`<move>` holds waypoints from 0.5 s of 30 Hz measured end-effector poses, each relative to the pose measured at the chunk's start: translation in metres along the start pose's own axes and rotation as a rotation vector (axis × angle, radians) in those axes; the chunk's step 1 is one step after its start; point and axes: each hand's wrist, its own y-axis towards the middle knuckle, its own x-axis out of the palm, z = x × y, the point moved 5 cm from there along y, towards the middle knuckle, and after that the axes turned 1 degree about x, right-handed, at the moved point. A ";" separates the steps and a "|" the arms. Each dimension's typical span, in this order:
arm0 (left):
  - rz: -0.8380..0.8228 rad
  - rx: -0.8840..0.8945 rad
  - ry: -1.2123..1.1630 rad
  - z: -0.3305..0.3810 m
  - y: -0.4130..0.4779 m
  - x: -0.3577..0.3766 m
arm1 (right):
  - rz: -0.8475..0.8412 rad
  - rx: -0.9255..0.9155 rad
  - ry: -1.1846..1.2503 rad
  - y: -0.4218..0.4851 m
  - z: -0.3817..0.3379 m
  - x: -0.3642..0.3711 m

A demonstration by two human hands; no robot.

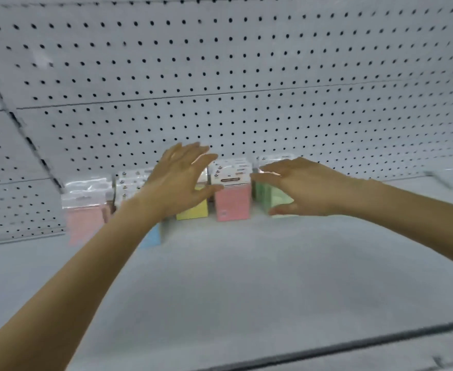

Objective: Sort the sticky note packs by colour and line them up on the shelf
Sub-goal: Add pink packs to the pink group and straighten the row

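Both spread apart (blurry): left grip [177,180] fronts the yellow plastic-wrapped sticky note pack [193,211], right grip [300,188] fronts the green pack [263,194], pink pack [233,204] between them.

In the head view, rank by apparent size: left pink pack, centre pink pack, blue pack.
1. Left pink pack (nearer, so unsure).
2. Centre pink pack.
3. Blue pack, mostly hidden by the left forearm.

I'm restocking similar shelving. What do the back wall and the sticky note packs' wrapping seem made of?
Back wall: probably painted metal pegboard, matte light grey, with punched holes. Pink pack: pastel paper block with a printed header; wrapping looks like clear glossy plastic, judging by shiny highlights atop the far-left pack.
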 end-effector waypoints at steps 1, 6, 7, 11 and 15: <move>-0.019 0.030 -0.004 0.016 0.016 0.004 | -0.032 0.050 0.000 -0.020 0.022 0.006; -0.058 0.175 -0.055 0.120 0.094 0.021 | -0.212 0.278 0.005 -0.127 0.138 0.052; -0.070 0.188 -0.066 0.142 0.108 0.026 | -0.238 0.308 0.018 -0.147 0.160 0.062; -0.099 0.190 -0.132 0.222 0.153 0.059 | -0.343 0.395 0.095 -0.216 0.243 0.106; -0.178 0.168 -0.160 0.294 0.192 0.097 | -0.381 0.445 0.204 -0.266 0.316 0.155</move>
